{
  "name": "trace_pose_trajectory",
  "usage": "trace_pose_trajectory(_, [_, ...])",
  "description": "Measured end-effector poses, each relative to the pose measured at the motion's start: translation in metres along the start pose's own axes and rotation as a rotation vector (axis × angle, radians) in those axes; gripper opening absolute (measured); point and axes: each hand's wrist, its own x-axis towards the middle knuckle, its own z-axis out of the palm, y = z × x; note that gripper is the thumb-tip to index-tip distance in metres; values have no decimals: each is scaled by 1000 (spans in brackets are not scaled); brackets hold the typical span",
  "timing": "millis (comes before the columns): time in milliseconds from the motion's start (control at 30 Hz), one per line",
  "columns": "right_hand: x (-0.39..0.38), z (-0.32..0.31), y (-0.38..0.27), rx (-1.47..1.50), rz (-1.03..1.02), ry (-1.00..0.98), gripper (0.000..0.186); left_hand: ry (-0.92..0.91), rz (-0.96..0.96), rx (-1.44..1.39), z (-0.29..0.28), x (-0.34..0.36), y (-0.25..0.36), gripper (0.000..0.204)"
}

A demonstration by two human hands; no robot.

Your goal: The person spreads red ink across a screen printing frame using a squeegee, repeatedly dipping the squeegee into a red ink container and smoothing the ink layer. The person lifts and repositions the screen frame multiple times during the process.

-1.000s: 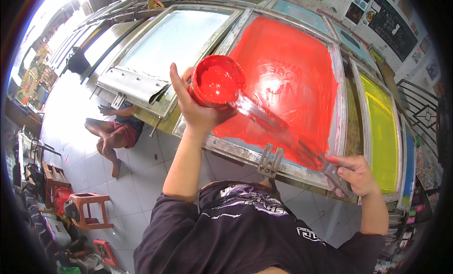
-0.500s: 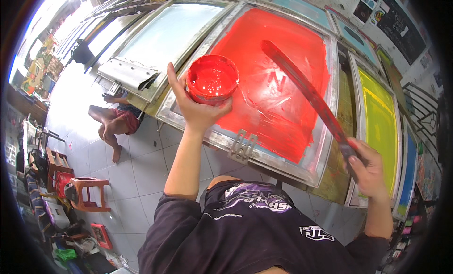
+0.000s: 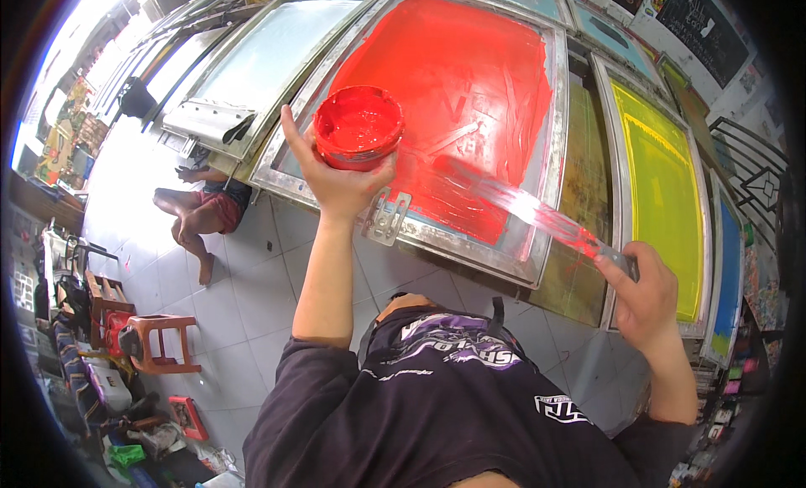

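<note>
My left hand (image 3: 340,188) is closed around a round tub (image 3: 361,158) of wet red ink, its fingers cupping the side and base. The tub is held over the left part of a silk-screen frame (image 3: 544,173) whose mesh is coated with red ink (image 3: 441,76). A long, flat ink spatula (image 3: 541,217), smeared red, is gripped by its handle in my right hand (image 3: 648,303). Its blade slants up and left across the frame's near right part, and motion blurs it. Whether the tip touches the mesh I cannot tell.
A metal hinge clamp (image 3: 388,219) sits at the frame's near edge. Other screens lie around: a pale one (image 3: 273,55) left, a yellow one (image 3: 659,194) right, a blue one (image 3: 727,265) beyond. A person (image 3: 201,215) sits on the floor left, near a brown stool (image 3: 161,343).
The spatula has swung down and flatter, its tip moving toward me and left. My left hand still holds the tub. The red screen has shifted left and up in view.
</note>
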Motion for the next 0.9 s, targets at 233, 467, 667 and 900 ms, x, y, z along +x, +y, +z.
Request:
trace_pose_trajectory(233, [-54, 38, 16, 428, 374, 120, 31, 83, -278, -206, -36, -17, -13, 112])
trace_pose_trajectory(467, [-87, 89, -9, 1013, 802, 325, 32, 233, -314, -323, -77, -36, -33, 106])
trace_pose_trajectory(667, [-76, 114, -20, 1263, 824, 397, 43, 243, -270, -298, -124, -20, -47, 101])
trace_pose_trajectory(900, [-18, 124, -7, 1041, 794, 345, 43, 229, -244, -267, -138, 18, -57, 103])
